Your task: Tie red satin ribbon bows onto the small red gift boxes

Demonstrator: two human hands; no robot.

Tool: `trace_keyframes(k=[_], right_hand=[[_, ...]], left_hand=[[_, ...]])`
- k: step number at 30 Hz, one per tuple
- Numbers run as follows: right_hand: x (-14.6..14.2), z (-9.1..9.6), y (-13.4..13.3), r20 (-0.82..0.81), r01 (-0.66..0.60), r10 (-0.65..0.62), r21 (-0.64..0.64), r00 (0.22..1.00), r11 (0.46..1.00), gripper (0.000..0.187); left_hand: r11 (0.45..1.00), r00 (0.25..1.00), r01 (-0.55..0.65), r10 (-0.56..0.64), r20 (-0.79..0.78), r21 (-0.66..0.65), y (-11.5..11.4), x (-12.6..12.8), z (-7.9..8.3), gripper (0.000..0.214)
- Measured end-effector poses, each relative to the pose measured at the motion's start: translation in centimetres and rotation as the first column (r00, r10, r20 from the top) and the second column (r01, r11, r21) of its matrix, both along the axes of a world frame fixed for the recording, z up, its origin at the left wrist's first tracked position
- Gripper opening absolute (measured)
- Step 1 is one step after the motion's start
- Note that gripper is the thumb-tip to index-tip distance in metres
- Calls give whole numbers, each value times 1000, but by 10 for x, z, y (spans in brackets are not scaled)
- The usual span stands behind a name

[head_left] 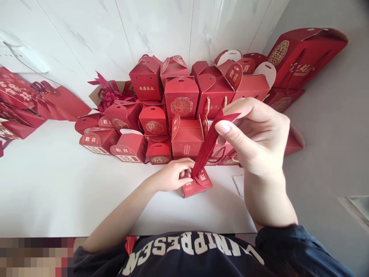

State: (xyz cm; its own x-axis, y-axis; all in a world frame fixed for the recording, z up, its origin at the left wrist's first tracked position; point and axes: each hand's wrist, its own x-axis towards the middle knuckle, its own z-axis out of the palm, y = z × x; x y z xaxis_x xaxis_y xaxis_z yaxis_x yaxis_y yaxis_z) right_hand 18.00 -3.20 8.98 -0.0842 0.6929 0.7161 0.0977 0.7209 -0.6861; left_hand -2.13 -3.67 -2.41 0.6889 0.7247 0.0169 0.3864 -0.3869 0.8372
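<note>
A small red gift box (198,184) with gold characters lies on the white table (57,192) near the front middle. My left hand (173,175) is closed on its top flaps, pinching them where a dark red ribbon (208,144) comes out. My right hand (253,134) is raised above and to the right, with thumb and forefinger pinched on the ribbon's upper end, so the ribbon runs taut from the box up to it.
Several folded red gift boxes (181,98) crowd the table's back against the marble wall. A cardboard box of loose ribbons (108,92) sits back left. Red paper bags (20,104) lie at the left, a large red bag (305,54) at the back right.
</note>
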Motion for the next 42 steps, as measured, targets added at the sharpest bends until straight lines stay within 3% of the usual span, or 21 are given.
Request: trace_keyframes(k=[3, 7, 12, 19, 28, 31, 34, 35, 37, 39, 42], right_hand=[[-1, 0, -2, 19, -4, 4, 1, 1000, 1000, 21], [-1, -2, -2, 27, -5, 5, -1, 1000, 1000, 22], [1, -1, -2, -4, -19, 20, 18, 1000, 1000, 22], [8, 2, -6, -15, 29, -28, 11, 999, 1000, 23], [13, -17, -1, -133, -29, -2, -229, 991, 973, 18], [24, -20, -17, -88, 96, -122, -254, 989, 962, 15], [41, -29, -47, 193, 350, -315, -186, 929, 918, 18], [45, -34, -56, 328, 391, -317, -190, 890, 901, 16], [50, -51, -68, 523, 311, -104, -325, 846, 893, 11], [46, -71, -68, 536, 163, 142, -481, 832, 861, 17], [28, -103, -55, 419, 68, 210, -557, 883, 828, 20]], left_hand=[[999, 998, 1, 2, 56, -39, 2, 5, -4, 33], [998, 1000, 6, -7, -8, -64, 5, 9, 1, 40], [996, 998, 45, -47, -35, -79, 11, 10, 8, 29], [978, 996, 71, -61, 57, -198, 19, 6, -2, 31], [950, 997, 69, -60, 38, -304, 24, 7, -4, 32], [945, 997, 72, -81, -14, -318, 25, 7, 1, 34], [950, 994, 79, -97, -46, -303, 26, 8, 4, 33], [948, 994, 80, -99, -48, -307, 26, 9, 5, 33], [942, 995, 74, -94, -46, -326, 27, 9, 6, 34], [932, 994, 65, -91, -55, -356, 27, 10, 7, 35], [925, 993, 61, -95, -74, -374, 27, 12, 8, 35]])
